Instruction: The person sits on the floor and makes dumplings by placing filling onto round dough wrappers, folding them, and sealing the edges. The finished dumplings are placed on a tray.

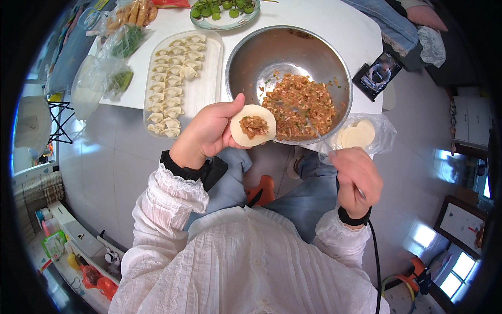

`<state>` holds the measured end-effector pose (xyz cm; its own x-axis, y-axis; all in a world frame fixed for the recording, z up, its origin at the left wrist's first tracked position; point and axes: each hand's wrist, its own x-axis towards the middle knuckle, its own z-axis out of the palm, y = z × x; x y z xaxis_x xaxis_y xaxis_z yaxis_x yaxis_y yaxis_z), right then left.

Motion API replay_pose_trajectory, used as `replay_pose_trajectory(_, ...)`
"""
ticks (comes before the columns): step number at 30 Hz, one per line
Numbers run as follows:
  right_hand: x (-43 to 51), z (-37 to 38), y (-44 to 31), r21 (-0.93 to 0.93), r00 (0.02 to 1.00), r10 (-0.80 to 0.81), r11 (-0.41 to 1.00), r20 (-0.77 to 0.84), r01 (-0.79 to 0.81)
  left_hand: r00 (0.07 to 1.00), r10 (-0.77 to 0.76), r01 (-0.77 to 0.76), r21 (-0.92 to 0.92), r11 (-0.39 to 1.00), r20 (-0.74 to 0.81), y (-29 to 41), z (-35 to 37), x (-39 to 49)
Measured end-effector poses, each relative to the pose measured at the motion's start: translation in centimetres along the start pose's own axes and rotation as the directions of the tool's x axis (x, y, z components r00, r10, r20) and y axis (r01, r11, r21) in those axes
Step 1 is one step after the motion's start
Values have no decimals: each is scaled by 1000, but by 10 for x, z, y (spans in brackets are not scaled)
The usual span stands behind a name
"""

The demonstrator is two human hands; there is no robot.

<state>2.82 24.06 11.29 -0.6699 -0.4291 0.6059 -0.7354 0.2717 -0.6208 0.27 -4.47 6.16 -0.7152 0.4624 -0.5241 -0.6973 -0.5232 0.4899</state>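
Note:
My left hand (211, 127) holds a round dumpling wrapper (237, 127) flat on its fingers, thumb raised beside the rim. A small mound of minced filling (254, 126) sits in the middle of the wrapper. My right hand (357, 176) grips the handle of a metal utensil (361, 194), which reaches into the bowl; motion blurs its head. The large stainless steel bowl (251, 55) holds more minced filling (300, 106) with green bits. Beside my right hand, several wrappers (359, 133) lie on a clear plastic bag (384, 133). Folded dumplings (172, 92) stand in rows on a pale tray (206, 96).
A plate (223, 25) of green grapes (234, 13) stands at the back of the white table (306, 11). A phone (379, 74) leans at the right corner. Bagged greens (119, 82) lie on the left. A black cable (374, 251) hangs from my right wrist.

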Motion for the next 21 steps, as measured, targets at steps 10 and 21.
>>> replay_pose_trajectory(10,2,28,4,-425,955,228,896,188,-130,990,-36,59,-174,983,134,-7,1,-6)
replay_pose_trajectory(21,26,75,-21,-167,985,133,979,113,-114,996,0,-3,28,1000,95,-13,9,-27)
